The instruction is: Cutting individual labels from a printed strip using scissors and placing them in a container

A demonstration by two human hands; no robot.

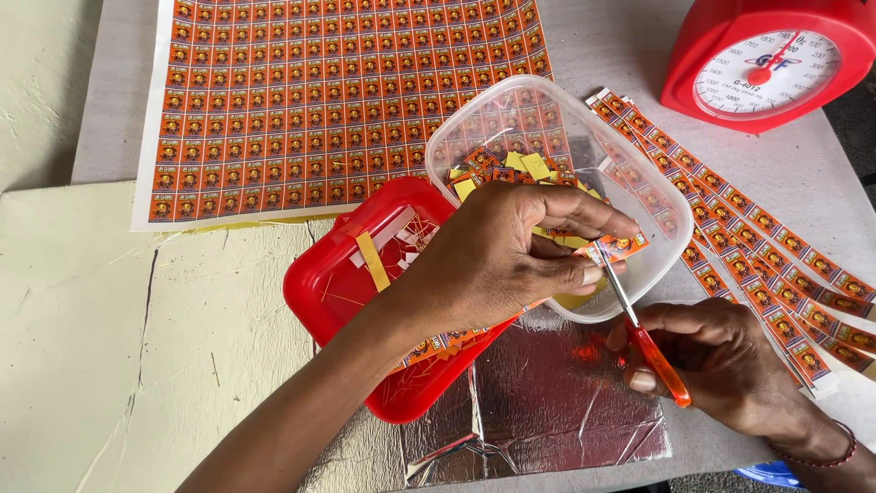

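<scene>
A: What sits nearest, at the bottom of the frame?

B: A crumpled foil sheet [557, 393] on the desk [91, 301], and at lower right the right hand [730, 361], closed around the orange-handled scissors [643, 333]. The blades point up toward the middle.

A: And the other hand?

B: The left hand [511, 251] reaches in from lower left to the centre, thumb and fingers pinched on a short label strip [616, 246], right where the blades meet it. Whether the blades are already biting, I can't quite tell.

A: What lies under those hands?

B: A red tray [319, 292] left of centre, with yellow slips and thin offcuts in it, and a clear plastic tub [547, 119] just beside it, holding cut orange labels.

A: Further back?

B: Long cut strips [766, 246] fan down the right side. A big uncut label sheet [310, 100] fills the upper left, and a red dial scale [776, 59] stands at upper right.
</scene>
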